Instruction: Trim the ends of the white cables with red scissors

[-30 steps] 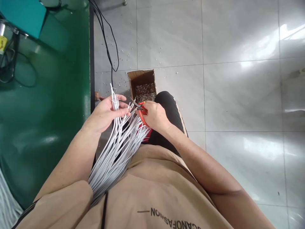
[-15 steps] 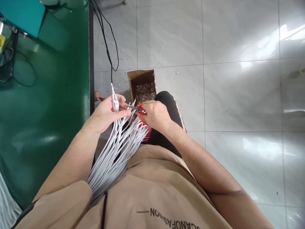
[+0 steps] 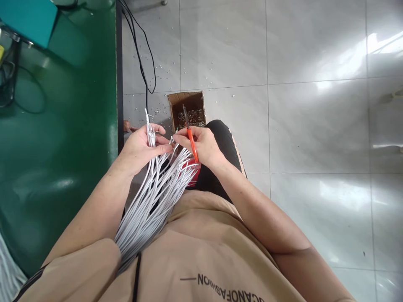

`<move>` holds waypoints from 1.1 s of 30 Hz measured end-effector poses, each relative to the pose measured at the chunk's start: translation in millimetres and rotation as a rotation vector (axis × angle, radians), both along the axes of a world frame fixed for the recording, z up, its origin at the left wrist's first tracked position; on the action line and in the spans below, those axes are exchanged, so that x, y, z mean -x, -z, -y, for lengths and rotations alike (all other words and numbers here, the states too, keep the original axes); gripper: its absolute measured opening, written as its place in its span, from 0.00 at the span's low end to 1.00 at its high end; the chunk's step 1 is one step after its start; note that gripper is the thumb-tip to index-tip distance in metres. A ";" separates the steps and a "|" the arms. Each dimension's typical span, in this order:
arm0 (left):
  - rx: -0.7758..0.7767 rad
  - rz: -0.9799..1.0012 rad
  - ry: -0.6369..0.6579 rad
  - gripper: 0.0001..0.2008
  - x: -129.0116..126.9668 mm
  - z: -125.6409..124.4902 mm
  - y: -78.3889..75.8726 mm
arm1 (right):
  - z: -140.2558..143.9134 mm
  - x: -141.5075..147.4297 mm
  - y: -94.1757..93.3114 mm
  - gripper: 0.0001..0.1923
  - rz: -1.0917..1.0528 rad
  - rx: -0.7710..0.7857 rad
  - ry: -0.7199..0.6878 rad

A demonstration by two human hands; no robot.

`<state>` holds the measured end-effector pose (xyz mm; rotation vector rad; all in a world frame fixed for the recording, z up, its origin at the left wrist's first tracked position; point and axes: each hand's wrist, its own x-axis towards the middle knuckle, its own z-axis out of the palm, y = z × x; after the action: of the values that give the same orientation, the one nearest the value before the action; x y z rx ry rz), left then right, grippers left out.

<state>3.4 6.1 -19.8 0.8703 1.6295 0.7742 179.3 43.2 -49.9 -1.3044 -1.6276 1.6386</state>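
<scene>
Wire bundle gripped, cutter raised.
I see left hand point(image 3: 140, 144) closed around white wires point(image 3: 151, 197); right hand point(image 3: 204, 144) fingers clasp orange-handled scissors point(image 3: 190, 136) over cardboard box point(image 3: 187, 107).

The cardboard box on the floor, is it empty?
No, the cardboard box holds a heap of small grey scraps.

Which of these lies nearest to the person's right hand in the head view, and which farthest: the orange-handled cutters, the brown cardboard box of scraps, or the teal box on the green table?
1. Orange-handled cutters: held in the right hand itself.
2. Brown cardboard box of scraps: on the floor just beyond the hand.
3. Teal box: far left, on the green table.
</scene>
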 end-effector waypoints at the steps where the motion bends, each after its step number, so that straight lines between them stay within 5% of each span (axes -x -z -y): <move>1: 0.000 -0.006 0.002 0.26 0.3 0.0 0.8 | 0.0 2.7 -1.4 0.11 -0.081 0.055 0.018; 11: -0.002 -0.049 0.003 0.25 1.3 1.3 4.2 | 3.5 12.0 -5.4 0.05 -0.346 0.332 0.162; 17: -0.009 -0.057 -0.007 0.25 1.5 1.4 5.4 | 4.5 12.4 -8.1 0.05 -0.353 0.357 0.187; 23: -0.009 0.079 -0.021 0.19 -1.8 1.3 1.7 | 6.2 15.3 0.2 0.06 -0.477 0.482 0.181; 33: 0.007 0.035 -0.046 0.24 -0.5 0.4 -0.3 | 8.0 12.0 -9.9 0.14 -0.343 0.354 0.222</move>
<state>4.0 5.6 -19.5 0.8125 1.6257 0.8111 167.3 35.2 -40.0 -1.2267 -0.9895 1.9381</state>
